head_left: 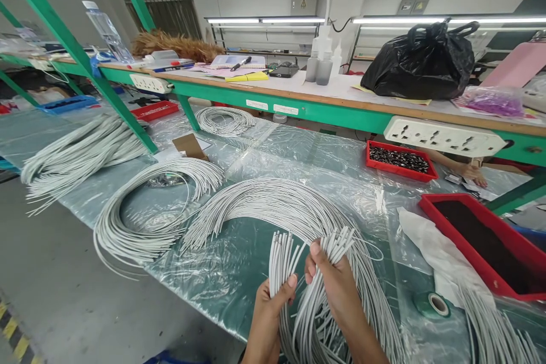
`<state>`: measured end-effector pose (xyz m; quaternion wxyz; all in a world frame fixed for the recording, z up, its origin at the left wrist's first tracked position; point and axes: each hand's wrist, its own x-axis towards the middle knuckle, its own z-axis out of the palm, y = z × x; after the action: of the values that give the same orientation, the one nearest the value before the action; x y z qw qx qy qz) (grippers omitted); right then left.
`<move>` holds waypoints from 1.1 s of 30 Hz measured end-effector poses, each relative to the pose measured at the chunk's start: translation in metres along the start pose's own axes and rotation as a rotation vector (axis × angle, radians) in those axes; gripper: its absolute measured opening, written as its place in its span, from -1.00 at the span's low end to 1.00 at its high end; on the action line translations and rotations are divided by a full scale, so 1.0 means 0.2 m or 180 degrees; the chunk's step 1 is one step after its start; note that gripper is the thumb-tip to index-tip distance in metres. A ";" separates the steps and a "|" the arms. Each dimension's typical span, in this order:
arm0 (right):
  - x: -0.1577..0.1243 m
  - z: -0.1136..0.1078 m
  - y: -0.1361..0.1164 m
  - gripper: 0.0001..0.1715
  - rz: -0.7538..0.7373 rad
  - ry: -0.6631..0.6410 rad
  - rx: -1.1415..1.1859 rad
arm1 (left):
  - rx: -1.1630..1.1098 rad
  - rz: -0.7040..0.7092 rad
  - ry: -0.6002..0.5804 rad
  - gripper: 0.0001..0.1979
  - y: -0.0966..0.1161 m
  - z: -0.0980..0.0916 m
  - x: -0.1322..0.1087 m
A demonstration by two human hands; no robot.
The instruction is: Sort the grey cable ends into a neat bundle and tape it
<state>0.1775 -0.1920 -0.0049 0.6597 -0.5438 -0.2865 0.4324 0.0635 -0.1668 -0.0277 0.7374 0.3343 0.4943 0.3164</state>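
My left hand (271,310) is closed around a bunch of grey cable ends (282,259) that fan upward near the table's front edge. Just to its right, my right hand (335,281) grips a second bunch of grey cable ends (339,239), thumb pressed on top. Both bunches belong to a large arched bundle of grey cables (277,199) lying on the plastic-covered green table (239,264). The cables' lower parts hang down between my forearms.
More grey cable coils lie at left (145,210), far left (77,151) and back (224,119). Red trays (482,239) (398,159) sit at right, a green tape roll (433,304) nearby. Another person's hand (471,170) rests under the shelf holding a black bag (420,62).
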 end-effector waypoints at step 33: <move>-0.01 0.03 0.03 -0.67 -0.0075 0.0235 -0.0105 | -0.0294 0.0085 0.0040 -0.71 -0.02 -0.02 0.00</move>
<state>0.1699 -0.1898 -0.0086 0.6658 -0.5669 -0.2753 0.3994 0.0616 -0.1684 -0.0330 0.7447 0.3043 0.4794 0.3508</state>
